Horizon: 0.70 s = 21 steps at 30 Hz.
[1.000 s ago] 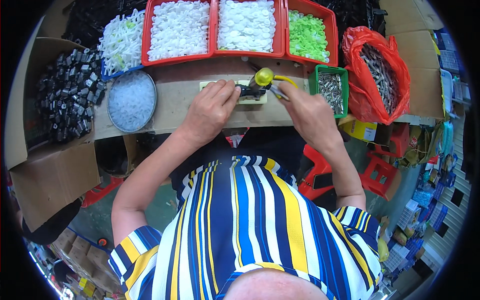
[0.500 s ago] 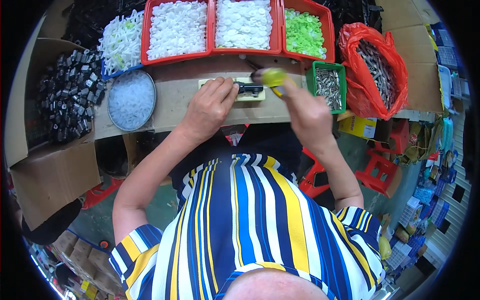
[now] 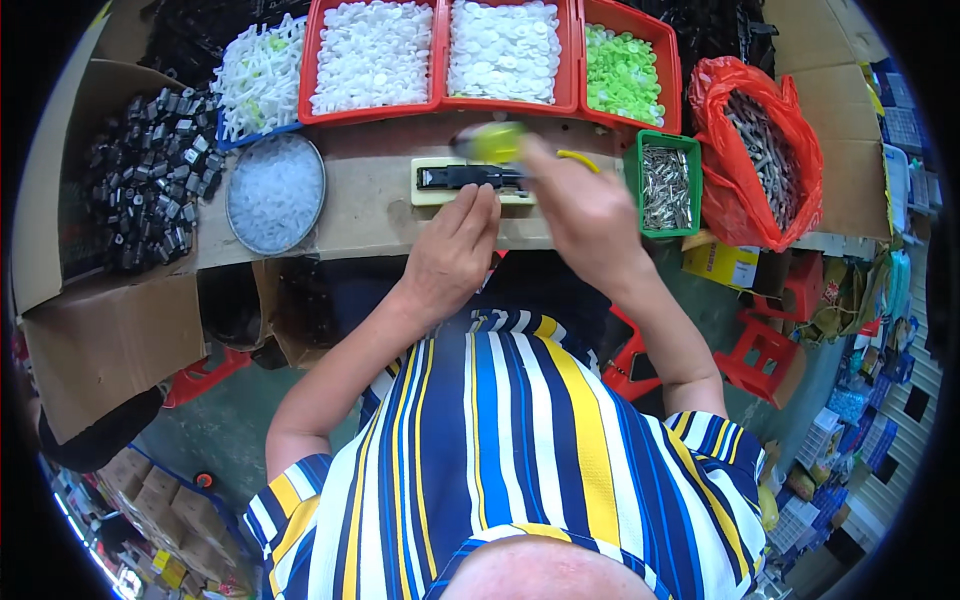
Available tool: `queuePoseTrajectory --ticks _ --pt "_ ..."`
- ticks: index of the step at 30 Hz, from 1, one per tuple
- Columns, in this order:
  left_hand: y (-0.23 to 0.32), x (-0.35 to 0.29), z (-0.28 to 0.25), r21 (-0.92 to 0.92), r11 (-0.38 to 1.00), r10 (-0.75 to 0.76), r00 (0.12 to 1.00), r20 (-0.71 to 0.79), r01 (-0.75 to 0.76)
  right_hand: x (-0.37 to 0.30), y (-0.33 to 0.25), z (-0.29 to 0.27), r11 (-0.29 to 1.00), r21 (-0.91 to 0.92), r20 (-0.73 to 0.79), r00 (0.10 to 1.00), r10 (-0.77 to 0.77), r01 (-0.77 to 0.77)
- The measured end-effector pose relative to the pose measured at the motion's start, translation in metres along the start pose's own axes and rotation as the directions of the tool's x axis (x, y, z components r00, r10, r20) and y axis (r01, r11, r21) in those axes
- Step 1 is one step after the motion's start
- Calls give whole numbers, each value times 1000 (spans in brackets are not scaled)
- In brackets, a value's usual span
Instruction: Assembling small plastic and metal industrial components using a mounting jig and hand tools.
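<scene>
A long black plastic part (image 3: 447, 177) lies on a cream block (image 3: 428, 198) near the middle of the bench. Against its near side, the fingertips of my left hand (image 3: 455, 245) press close together, steadying it. My right hand (image 3: 585, 215) is closed round a tool (image 3: 495, 142) with a translucent yellow-green body and a dark end. Motion smears the tool, so its kind is unclear. It is above the far right side of the block, and the hand hides the rest of it. A curved yellow piece (image 3: 578, 161) shows beyond my right hand.
Red bins (image 3: 440, 104) of white and green plastic pieces line the back. To the left are a round dish (image 3: 232, 205) of clear pieces and a carton (image 3: 40, 200) of black parts. At right stand a green metal-pin tray (image 3: 640, 231) and a red bag (image 3: 715, 200).
My left hand has drawn nearer to me and rightward, uncovering the left of the black part. My right hand and its tool have swung left over the block. The whole view has shifted slightly.
</scene>
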<state>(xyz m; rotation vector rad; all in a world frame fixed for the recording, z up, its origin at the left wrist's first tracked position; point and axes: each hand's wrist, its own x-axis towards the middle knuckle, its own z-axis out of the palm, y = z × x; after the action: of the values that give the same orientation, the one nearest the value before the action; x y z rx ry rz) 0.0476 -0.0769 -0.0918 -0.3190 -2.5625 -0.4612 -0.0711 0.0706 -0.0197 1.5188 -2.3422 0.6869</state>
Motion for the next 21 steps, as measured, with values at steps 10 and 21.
queuePoseTrajectory --ticks 10,21 --pt "-1 0 -1 -20 1000 -13 1000 8 13 1 2 18 997 -76 340 940 16 10" --pt "-9 -9 -13 -41 995 -92 995 28 93 -2 6 -2 998 25 132 990 55 -59"
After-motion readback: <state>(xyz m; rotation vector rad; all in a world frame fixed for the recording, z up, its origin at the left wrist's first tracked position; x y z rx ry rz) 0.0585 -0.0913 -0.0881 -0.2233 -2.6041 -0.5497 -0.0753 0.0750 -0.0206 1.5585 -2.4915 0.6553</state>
